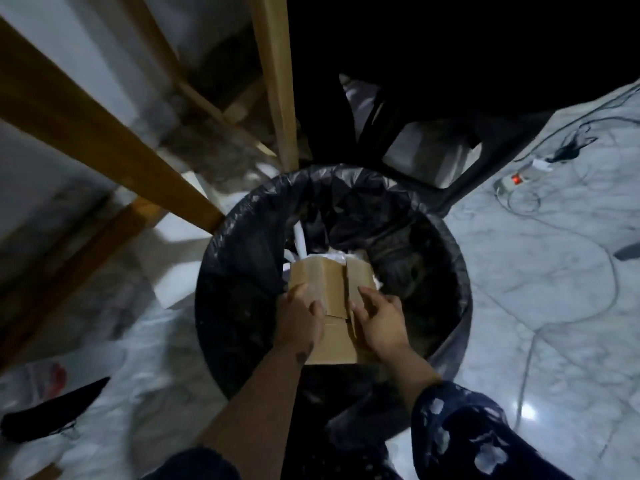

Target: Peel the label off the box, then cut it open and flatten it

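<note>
A flattened brown cardboard box (332,289) hangs over the mouth of a round bin lined with a black bag (242,258). My left hand (299,320) grips the cardboard's left edge, thumb on top. My right hand (379,318) holds its right side, fingers spread over the flap. The far end of the cardboard points down into the bin, over white crumpled waste (337,256). No label or cutting tool shows.
Wooden furniture legs (273,81) stand behind and left of the bin. A black chair (450,133) is behind it. A power strip with a red light (516,180) and cables lie on the marble floor at right. A dark object (52,410) lies at lower left.
</note>
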A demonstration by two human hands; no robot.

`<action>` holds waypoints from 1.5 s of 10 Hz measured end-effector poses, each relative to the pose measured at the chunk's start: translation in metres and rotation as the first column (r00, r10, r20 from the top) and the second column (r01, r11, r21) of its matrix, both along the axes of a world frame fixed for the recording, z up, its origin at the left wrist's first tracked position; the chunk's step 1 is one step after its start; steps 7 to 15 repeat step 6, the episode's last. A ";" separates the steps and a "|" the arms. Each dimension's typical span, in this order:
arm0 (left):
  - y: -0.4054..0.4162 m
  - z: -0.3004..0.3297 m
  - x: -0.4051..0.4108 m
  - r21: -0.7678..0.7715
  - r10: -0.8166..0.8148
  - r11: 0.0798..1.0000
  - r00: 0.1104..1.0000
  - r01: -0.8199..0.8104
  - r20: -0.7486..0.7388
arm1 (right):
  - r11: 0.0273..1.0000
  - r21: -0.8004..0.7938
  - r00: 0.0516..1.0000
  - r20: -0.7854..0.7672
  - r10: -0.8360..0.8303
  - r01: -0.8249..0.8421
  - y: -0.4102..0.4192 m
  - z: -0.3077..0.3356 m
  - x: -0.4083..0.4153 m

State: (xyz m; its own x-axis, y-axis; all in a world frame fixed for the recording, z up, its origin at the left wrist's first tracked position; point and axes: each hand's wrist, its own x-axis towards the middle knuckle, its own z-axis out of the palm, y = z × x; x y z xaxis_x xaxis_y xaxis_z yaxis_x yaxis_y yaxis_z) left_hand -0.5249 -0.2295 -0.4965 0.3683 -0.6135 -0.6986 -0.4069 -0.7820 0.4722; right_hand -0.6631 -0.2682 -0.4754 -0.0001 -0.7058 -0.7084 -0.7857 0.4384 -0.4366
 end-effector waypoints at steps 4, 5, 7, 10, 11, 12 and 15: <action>-0.022 -0.131 -0.013 0.076 -0.138 0.987 0.990 0.140 -0.038 | 0.985 0.164 0.987 -0.141 0.073 -0.049 -0.027 -0.149 0.017; -0.022 -0.098 -0.002 0.063 -0.061 0.996 0.994 0.068 -0.094 | 0.990 0.094 0.979 -0.166 0.120 -0.106 -0.032 -0.116 0.017; -0.019 -0.038 0.016 0.051 -0.015 0.998 0.994 0.021 -0.112 | 0.977 0.079 0.965 -0.161 0.206 -0.196 -0.031 -0.053 0.013; -0.019 -0.038 0.016 0.051 -0.015 0.998 0.994 0.021 -0.112 | 0.977 0.079 0.965 -0.161 0.206 -0.196 -0.031 -0.053 0.013; -0.019 -0.038 0.016 0.051 -0.015 0.998 0.994 0.021 -0.112 | 0.977 0.079 0.965 -0.161 0.206 -0.196 -0.031 -0.053 0.013; -0.019 -0.038 0.016 0.051 -0.015 0.998 0.994 0.021 -0.112 | 0.977 0.079 0.965 -0.161 0.206 -0.196 -0.031 -0.053 0.013; -0.019 -0.038 0.016 0.051 -0.015 0.998 0.994 0.021 -0.112 | 0.977 0.079 0.965 -0.161 0.206 -0.196 -0.031 -0.053 0.013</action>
